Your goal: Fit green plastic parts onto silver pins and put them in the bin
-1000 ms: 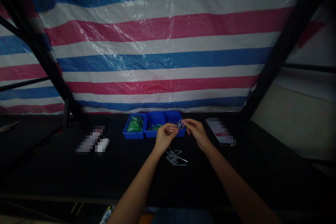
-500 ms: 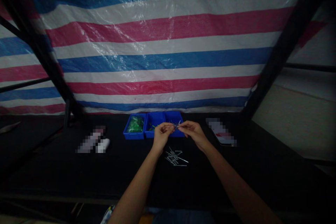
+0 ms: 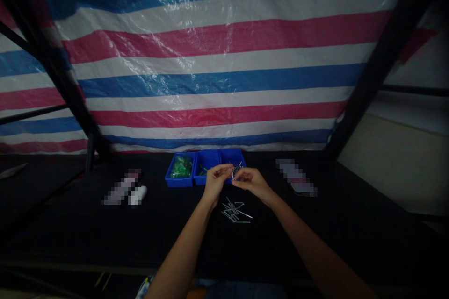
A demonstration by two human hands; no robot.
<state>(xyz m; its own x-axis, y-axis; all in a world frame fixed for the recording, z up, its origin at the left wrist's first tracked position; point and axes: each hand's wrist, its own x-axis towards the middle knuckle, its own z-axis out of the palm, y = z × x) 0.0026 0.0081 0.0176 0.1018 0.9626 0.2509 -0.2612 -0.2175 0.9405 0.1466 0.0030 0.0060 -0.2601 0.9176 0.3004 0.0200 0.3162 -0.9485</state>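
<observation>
My left hand (image 3: pixel 216 182) and my right hand (image 3: pixel 253 184) meet in front of the blue bins, fingers closed in a pinch. Between their fingertips is a thin silvery screw (image 3: pixel 232 174), standing nearly upright; the right thumb is by its lower end and the left fingertips touch near its top. Just below the hands, a loose pile of long screws (image 3: pixel 234 211) lies on the black table (image 3: pixel 273 252). Behind the fingers, more screws (image 3: pixel 238 165) show in the right blue bin (image 3: pixel 233 154), which the hands partly cover.
The left blue bin (image 3: pixel 178 181) holds a clear bag with green pieces (image 3: pixel 182 167). A few green pieces lie in the middle blue bin (image 3: pixel 206 156). Blurred-out phone-like items (image 3: pixel 297 178) and a white case (image 3: pixel 138 195) lie to the sides. A striped tarp (image 3: pixel 217 79) hangs behind.
The screw between my fingertips has turned from lying roughly level to nearly upright. My right hand has shifted slightly left and down; the pile on the table is unchanged.
</observation>
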